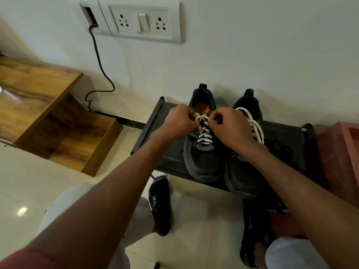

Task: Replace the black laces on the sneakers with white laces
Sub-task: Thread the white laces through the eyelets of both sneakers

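1. Against a pale wall with a switch plate (pixel 139 22) and a dark cable (pixel 99 61) running down from it, we are bent over a low black rack (pixel 155 117) on a cream tiled floor (pixel 25 181); a wooden shelf (pixel 38 98) stands to the left and a red box (pixel 342 158) to the right.
2. Two black sneakers sit side by side on the rack, toes toward us. The left sneaker (pixel 202 162) already carries a white lace (pixel 204 133) crossed up through its eyelets, and our hands meet at its top rows.
3. Our left hand (pixel 178 121) is curled, pinching the lace end on its side; our right hand (pixel 227 127) is curled the same way on the other end. We judge this to be a tightening or tying step near the collar.
4. The right sneaker (pixel 244 171) has a second white lace (pixel 254 125) draped loosely over its opening, partly hidden behind our right wrist; whether it is threaded we cannot tell.
5. We expect the lace to be light, limp and slightly rough, so it should hold friction in a knot but flop if released. Best taken close to the eyelets or at the stiff tip.
6. The sneaker looks soft on top and light enough to shift under a hard pull, so pull both ends evenly.
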Demonstrator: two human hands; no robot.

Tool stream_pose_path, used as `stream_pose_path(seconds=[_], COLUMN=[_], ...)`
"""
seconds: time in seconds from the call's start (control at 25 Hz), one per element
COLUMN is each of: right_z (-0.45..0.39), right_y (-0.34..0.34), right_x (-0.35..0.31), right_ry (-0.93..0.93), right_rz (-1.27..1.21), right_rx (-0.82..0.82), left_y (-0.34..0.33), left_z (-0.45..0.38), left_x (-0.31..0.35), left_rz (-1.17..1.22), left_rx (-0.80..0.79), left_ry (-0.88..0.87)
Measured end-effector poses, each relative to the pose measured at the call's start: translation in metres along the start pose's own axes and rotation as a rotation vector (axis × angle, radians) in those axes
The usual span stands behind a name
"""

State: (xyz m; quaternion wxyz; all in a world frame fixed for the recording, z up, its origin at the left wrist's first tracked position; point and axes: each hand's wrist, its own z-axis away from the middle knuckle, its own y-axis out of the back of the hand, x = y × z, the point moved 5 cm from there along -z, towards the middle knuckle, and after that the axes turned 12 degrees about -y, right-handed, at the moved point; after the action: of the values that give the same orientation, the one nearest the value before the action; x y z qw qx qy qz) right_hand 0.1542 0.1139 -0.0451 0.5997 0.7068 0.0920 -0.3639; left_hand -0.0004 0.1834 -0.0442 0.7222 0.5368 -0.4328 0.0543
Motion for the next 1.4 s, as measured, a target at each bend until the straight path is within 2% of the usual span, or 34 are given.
stream_pose_path(seconds=[0.24,0.6,0.76,0.92,1.12,1.32,1.4], right_z=[-0.008,-0.006,-0.005,-0.009,-0.007,-0.005,-0.007], right_y=[-0.002,0.004,0.003,0.004,0.006,0.004,0.004], right_x=[0.001,0.010,0.004,0.001,0.005,0.004,0.002], right_ry=[0.009,-0.010,0.005,-0.055,-0.026,-0.028,-0.075], right_rz=[0.057,-0.135,-0.066,-0.035,-0.105,-0.032,-0.039], right_rx=[-0.104,-0.101,-0.065,-0.105,-0.164,-0.077,-0.105], left_y=[-0.001,-0.002,-0.002,-0.002,0.001,0.001,0.000], left_z=[-0.002,-0.005,-0.005,-0.005,-0.007,-0.007,-0.006], left_x=[0.000,-0.003,-0.003,-0.002,-0.005,-0.007,-0.007], left_rz=[-0.027,-0.036,-0.053,-0.034,-0.006,0.013,0.000], left_rx=[-0.008,0.009,0.015,0.006,0.009,0.050,0.042], left_ry=[0.003,-0.003,-0.002,-0.012,0.017,0.042,0.039])
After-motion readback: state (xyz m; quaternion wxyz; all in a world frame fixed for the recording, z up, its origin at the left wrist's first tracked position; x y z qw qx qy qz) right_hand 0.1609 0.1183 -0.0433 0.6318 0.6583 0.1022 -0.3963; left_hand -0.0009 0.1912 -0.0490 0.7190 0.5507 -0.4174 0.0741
